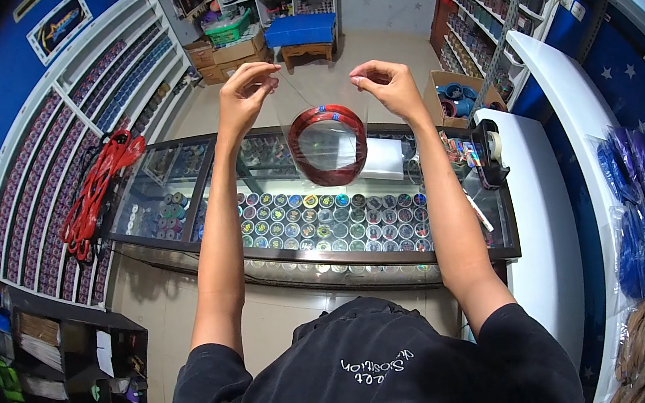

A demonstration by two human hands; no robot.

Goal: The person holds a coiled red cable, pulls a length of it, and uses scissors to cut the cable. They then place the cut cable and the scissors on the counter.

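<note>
A clear plastic bag hangs between my hands, above the glass display counter. Inside it lie red coiled rings with small blue bands at the top. My left hand pinches the bag's upper left corner between thumb and fingers. At the upper right corner, my right hand is closed in a similar pinch. The bag is see-through, so its edges are faint. Behind the coils, a white sheet lies on the counter.
The glass display counter holds rows of round discs. A tape dispenser and a marker sit at its right end. Red cords hang at the left shelves. A cardboard box stands beyond the counter, near a blue-topped stool.
</note>
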